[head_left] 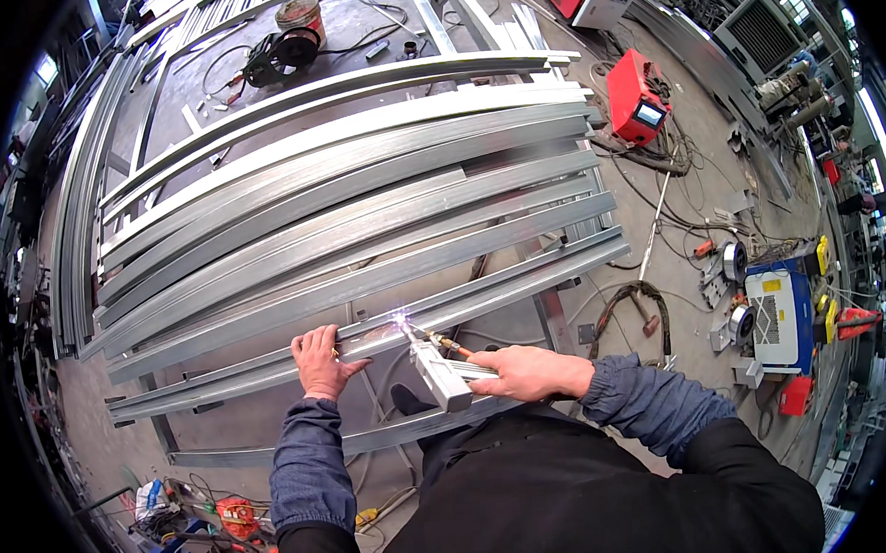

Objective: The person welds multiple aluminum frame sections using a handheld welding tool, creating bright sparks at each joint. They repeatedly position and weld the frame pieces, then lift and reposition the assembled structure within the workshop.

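Note:
My right hand (533,372) grips a welding gun (440,375) with a grey boxy body and a brass-coloured fitting near its tip. A bright bluish-white arc (401,320) burns where the tip meets the nearest long metal profile (524,294). Left of the arc, my left hand (322,361) is on that same profile, its fingers bunched over the edge and the thumb pointing right. Part of the left hand's grip is hidden. More silvery profiles (358,186) lie side by side just beyond, across a metal frame.
A red machine (638,96) with a small screen stands at the far right, cables around it. Nearer right is a blue-and-white machine (778,319) beside wire spools (736,260). A black spool device (281,57) and a bucket (299,17) stand at the back. A frame bar (371,439) runs near my legs.

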The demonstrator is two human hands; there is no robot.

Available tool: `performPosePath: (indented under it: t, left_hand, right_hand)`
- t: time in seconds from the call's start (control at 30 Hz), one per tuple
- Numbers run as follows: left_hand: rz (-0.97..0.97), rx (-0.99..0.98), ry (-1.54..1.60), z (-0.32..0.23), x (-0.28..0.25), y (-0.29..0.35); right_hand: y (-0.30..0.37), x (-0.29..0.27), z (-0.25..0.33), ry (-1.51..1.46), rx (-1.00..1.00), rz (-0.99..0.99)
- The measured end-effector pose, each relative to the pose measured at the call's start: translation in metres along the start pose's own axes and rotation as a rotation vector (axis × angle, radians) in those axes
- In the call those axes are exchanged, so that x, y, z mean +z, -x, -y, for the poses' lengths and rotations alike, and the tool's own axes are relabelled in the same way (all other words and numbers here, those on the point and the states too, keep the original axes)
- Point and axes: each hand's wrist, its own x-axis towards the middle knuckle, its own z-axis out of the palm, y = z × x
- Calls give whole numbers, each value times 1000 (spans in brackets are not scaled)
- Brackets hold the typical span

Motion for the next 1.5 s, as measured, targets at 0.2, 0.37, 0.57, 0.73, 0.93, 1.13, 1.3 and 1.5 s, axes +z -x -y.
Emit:
performPosePath:
  t: [0.2, 0.37, 0.57, 0.73, 0.93, 1.13, 1.3, 1.5]
  left_hand:
    - [17, -23, 26, -1, -2, 0]
    - [10, -18, 13, -3, -5, -2]
    - [-14, -8, 14, 1, -1, 0]
    - [-10, -12, 25, -1, -3, -1]
    - [-43, 15, 16, 1, -2, 0]
    - [-48, 12, 17, 2, -1, 0]
    - [-46, 7, 23, 2, 0, 0]
    - [-14, -6, 26, 4, -1, 1]
  right_hand:
    - [2, 0, 1, -2, 2, 3]
    - [2, 2, -3, -6, -5, -5]
    - [5, -2, 4, -5, 35, 13]
    - [7, -3, 6, -11, 51, 22]
    - [7, -2, 6, -12, 53, 13]
    - [6, 1, 0, -10, 29, 0]
    - [7, 1, 1, -15, 27, -10]
    - [7, 3, -1, -11, 26, -8]
